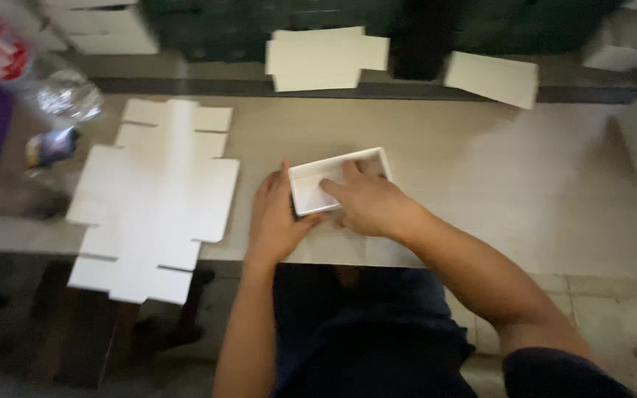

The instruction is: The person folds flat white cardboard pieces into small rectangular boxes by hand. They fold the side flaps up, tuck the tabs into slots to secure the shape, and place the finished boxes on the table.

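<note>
Head view, near to far: left hand [274, 221] clasped on near-left corner of small white cardboard box [339, 179]; right hand [366, 203] fingers pressed inside it. Box shallow, rectangular, on smooth tabletop [481, 169]. Left: flat die-cut blanks [152, 199]. Far: stacked flat blanks [326, 59].

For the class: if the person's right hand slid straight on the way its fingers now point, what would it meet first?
Probably the left wall of the small white box, since the right hand points left inside it; the left hand lies just beyond. Blur hides the depth.
</note>
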